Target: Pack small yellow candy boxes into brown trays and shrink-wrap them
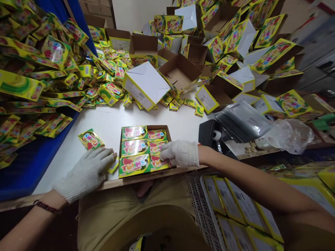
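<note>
My right hand [181, 153], in a white knit glove, bends over the right wall of an open display carton [169, 134]. Its fingertips rest on the right-hand candy packs [157, 135] inside; the thumb is mostly hidden. Several yellow-green packs printed "TWINS" fill the carton in two columns, faces up. My left hand [86, 170], also gloved, lies on the white table left of the carton with its fingers stretched out. Its fingertips touch or cover part of a small yellow pack [113, 166]. Just beyond that hand, one loose candy pack [91, 139] lies face up.
Loose packs [110, 66] heap up at the back left, beside a blue bin [56, 157] piled with more. Open cartons [180, 71] crowd the back. A black device [209, 134] and clear plastic trays [243, 120] stand right. Below, a crate [202, 209] holds filled cartons.
</note>
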`<state>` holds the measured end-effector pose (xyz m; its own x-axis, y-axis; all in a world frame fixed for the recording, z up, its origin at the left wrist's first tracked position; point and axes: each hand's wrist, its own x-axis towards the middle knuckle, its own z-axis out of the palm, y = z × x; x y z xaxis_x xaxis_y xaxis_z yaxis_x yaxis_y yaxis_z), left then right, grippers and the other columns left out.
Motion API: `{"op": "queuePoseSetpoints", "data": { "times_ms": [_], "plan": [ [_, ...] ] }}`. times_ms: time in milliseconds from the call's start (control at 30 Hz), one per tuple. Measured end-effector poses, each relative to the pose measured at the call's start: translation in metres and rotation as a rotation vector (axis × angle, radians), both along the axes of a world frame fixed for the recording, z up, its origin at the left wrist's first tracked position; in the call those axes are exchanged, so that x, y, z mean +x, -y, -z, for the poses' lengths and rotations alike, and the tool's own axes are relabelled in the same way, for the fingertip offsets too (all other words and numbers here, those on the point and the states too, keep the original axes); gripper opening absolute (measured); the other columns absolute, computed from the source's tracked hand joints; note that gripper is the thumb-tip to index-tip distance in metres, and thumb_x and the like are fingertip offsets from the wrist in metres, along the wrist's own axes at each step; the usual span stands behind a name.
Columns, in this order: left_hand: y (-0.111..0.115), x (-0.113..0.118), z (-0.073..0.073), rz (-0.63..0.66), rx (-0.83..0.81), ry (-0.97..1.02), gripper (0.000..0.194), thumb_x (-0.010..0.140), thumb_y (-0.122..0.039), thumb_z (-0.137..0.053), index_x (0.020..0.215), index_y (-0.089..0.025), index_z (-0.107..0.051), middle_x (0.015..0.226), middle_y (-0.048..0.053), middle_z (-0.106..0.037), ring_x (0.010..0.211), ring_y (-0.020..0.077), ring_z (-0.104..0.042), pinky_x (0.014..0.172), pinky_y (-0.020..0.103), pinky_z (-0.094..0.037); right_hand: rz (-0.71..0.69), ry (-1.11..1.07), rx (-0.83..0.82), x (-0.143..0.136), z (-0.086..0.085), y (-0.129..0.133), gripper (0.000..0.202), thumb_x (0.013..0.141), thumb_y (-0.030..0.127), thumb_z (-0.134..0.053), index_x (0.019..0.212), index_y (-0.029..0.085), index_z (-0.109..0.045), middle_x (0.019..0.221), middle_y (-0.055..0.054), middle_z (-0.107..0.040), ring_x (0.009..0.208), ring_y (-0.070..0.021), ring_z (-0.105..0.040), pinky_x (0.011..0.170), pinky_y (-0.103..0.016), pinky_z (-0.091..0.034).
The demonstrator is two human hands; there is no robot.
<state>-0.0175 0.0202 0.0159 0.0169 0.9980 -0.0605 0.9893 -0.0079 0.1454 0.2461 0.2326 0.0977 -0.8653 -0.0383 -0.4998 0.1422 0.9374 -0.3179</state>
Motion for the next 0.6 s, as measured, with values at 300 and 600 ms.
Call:
{"op": "queuePoseSetpoints", "data": {
  "times_ms": [300, 600],
  "plan": [
    [0.016, 0.0, -0.029, -0.374, 0.036, 0.012, 0.048, 0.081, -0.036, -0.051, 0.121, -0.013, -0.059, 0.106, 0.016, -0.067, 0.099, 0.0321, -0.064, 0.087, 0.044, -0.052, 0.145, -0.055, 0.151, -0.011, 0.012, 0.02, 0.03, 0.081, 0.024, -0.067, 0.11, 0.018, -0.066, 0.109, -0.011, -0.061, 0.092, -0.0251, -0.059, 0.071, -0.033, -0.043],
    [0.0, 0.065, -0.081, -0.481, 0.236, 0.794, 0.069, 0.076, -0.057, -0.066, 0.137, -0.029, -0.049, 0.127, 0.006, -0.066, 0.111, 0.0285, -0.065, 0.093, 0.042, -0.057, 0.213, -0.781, -0.058, -0.018, -0.025, 0.033, 0.039, 0.087, 0.017, -0.06, 0.125, 0.018, -0.055, 0.128, -0.014, -0.056, 0.117, -0.0238, -0.053, 0.094, -0.04, -0.046]
  ]
}}
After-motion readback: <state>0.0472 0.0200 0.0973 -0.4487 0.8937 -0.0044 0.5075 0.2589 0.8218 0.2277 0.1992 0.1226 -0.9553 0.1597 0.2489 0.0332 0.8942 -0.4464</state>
